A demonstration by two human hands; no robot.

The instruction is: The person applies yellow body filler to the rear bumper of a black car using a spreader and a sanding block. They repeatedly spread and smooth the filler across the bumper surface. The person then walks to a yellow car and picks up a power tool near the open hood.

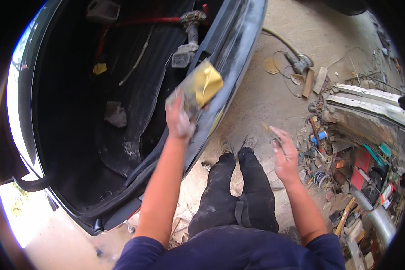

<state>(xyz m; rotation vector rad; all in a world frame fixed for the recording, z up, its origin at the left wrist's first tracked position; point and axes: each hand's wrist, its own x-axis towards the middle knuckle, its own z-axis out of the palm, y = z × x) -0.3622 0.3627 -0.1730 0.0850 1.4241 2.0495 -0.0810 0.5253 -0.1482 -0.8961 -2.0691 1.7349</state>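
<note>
My left hand (pixel 181 117), dusted pale, grips a flat translucent board (pixel 182 98) with a yellow sheet or lump (pixel 209 82) on it, over the sanded grey rim (pixel 231 72) of an open car trunk. Out past the trunk's edge on the right, my right hand (pixel 284 153) holds a thin spreader (pixel 272 135) with a yellowish tip, fingers curled round it; its outline is blurred.
Inside the trunk (pixel 130 72) lie a cordless tool (pixel 190 33) and a white jug (pixel 102 10). On the floor are a hose-fed sander (pixel 301 63) and wood scraps (pixel 308 82). A cluttered pile (pixel 364 180) lines the right side.
</note>
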